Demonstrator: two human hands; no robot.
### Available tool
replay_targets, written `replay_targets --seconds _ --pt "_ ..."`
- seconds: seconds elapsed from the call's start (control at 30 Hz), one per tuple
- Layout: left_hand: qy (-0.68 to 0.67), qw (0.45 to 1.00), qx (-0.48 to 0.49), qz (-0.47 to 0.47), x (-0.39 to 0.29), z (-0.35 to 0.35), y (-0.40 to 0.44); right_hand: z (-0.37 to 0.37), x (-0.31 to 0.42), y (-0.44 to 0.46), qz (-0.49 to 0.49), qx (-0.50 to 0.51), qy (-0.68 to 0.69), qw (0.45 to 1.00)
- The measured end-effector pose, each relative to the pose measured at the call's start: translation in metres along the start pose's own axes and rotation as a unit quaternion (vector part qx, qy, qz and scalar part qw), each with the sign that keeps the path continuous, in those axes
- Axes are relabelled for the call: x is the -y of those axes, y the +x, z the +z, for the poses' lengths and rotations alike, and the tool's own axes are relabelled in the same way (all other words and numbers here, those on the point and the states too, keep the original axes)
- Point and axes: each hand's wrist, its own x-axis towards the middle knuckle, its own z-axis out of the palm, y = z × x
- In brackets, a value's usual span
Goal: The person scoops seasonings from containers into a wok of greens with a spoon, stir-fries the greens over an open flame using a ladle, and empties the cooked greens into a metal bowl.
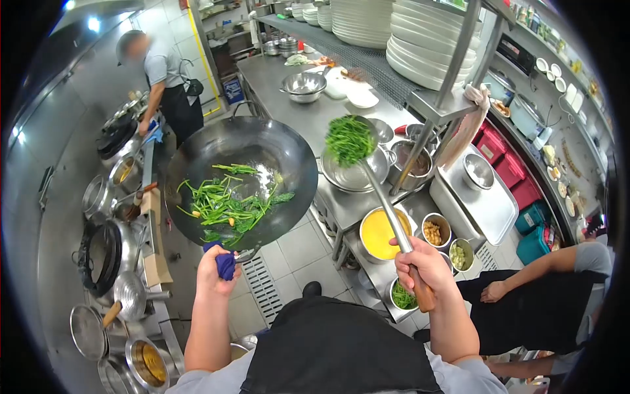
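Note:
My left hand (216,270) is closed around a dark blue cloth (225,264) at the near handle of a large black wok (289,164). The wok is tilted, and stir-fried green stems and leaves (226,200) lie in its lower part with a few yellowish bits. My right hand (425,268) grips the wooden end of a long metal ladle (387,207). Heaped on the ladle's head are more cooked greens (351,141), held above a wide metal strainer or bowl (357,172); the heap hides most of the ladle's bowl.
Pots with yellow liquid (377,235), brown pieces (433,232) and pale green pieces (461,255) stand near my right arm. A shelf post (453,65) rises beyond, under stacked plates (426,49). One person (164,79) stands far left, another (538,295) close right.

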Motion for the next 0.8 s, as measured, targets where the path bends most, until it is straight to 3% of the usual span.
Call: replay_targets --seconds 0.07,0.2,0.27,0.3,0.37,0.53,0.6,0.63,0.73,0.8 --pt "0.023 1.0 0.002 -0.001 -0.021 0.0 0.025 -0.006 -0.01 0.022 -0.002 -0.051 -0.023 0.998" --pt "0.045 0.998 -0.019 0.034 -0.043 0.01 0.067 -0.01 -0.043 0.053 -0.006 -0.222 -0.37 0.902" --pt "0.046 0.998 -0.014 0.041 -0.051 0.024 0.073 -0.029 -0.069 0.065 -0.065 -0.263 -0.652 0.708" --pt "0.046 0.998 -0.012 0.051 -0.054 0.03 0.076 -0.03 -0.074 0.067 -0.063 -0.266 -0.652 0.708" --pt "0.056 0.997 0.003 0.044 -0.059 0.038 0.086 -0.024 -0.074 0.069 -0.021 -0.324 -0.711 0.623" --pt "0.091 0.993 0.041 0.062 -0.054 0.062 0.106 -0.021 -0.057 0.06 -0.103 -0.363 -0.691 0.617" --pt "0.114 0.99 0.023 0.083 -0.045 0.076 0.11 -0.017 -0.042 0.059 -0.148 -0.348 -0.637 0.671" --pt "0.103 0.99 0.01 0.098 -0.04 0.085 0.11 -0.011 -0.029 0.063 -0.14 -0.321 -0.577 0.738" --pt "0.086 0.991 0.034 0.094 -0.026 0.104 0.107 -0.001 -0.013 0.101 -0.203 -0.254 -0.539 0.777" --pt "0.089 0.991 0.044 0.089 -0.016 0.116 0.103 0.009 -0.012 0.138 -0.283 -0.248 -0.531 0.759"
